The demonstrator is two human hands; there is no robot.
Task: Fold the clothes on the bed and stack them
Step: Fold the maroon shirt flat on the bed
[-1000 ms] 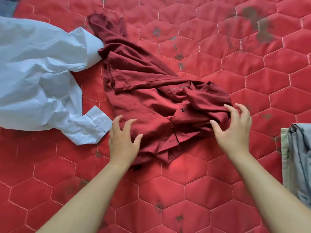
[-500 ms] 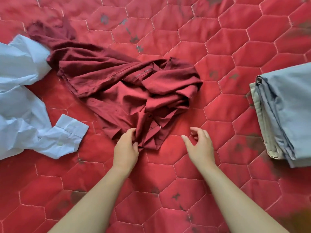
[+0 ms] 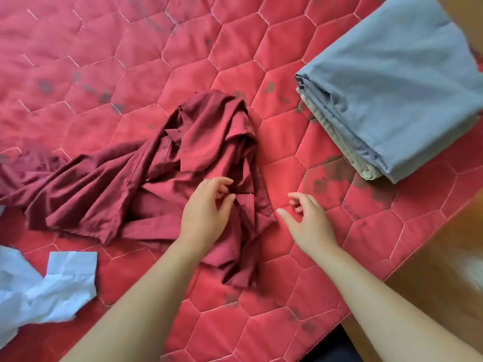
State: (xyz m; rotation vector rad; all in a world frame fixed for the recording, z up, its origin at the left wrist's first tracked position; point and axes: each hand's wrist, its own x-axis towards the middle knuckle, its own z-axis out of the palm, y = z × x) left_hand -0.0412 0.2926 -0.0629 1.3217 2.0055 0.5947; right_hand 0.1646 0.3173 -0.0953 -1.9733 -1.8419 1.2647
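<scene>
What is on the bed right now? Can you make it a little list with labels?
bed cover: red quilt with hexagon stitching
middle: maroon shirt, crumpled, not folded yet
left hand: on the maroon shirt, fingers pinching a fold
right hand: over the quilt beside the shirt, loosely curled, holding nothing
folded pile: grey-blue garment on top of a beige garment, far right
waiting: pale blue shirt, crumpled, near left
</scene>
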